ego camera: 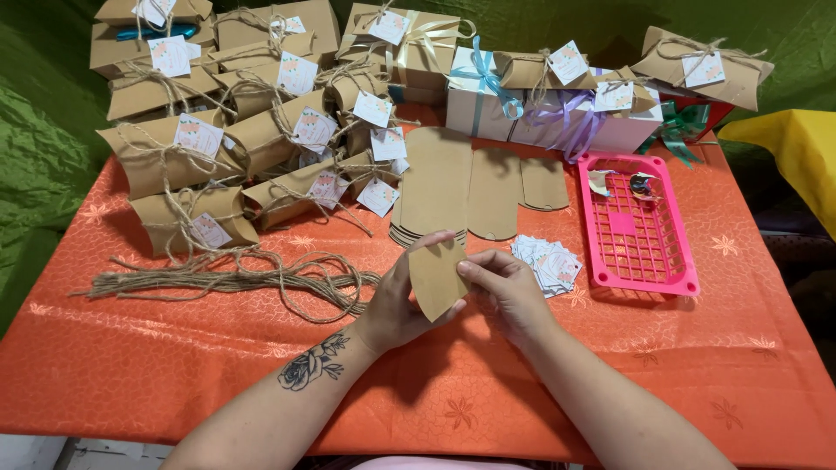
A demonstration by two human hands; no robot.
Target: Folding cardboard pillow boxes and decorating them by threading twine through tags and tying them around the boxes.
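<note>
A flat brown cardboard box blank (pixel 438 277) is held upright between both hands over the orange tablecloth (pixel 174 348). My left hand (pixel 396 300) grips its left edge from behind; the forearm bears a flower tattoo. My right hand (pixel 505 287) pinches the blank's right edge with thumb and fingers. Just beyond the hands lie stacks of flat cardboard blanks (pixel 435 183), and a small pile of printed white tags (pixel 547 261) sits right of my right hand.
Several finished brown pillow boxes (pixel 187 148) tied with twine and tagged fill the back left. A bundle of loose twine (pixel 235 277) lies left of my hands. A pink plastic tray (pixel 636 226) is at right; white ribboned boxes (pixel 557 117) stand behind.
</note>
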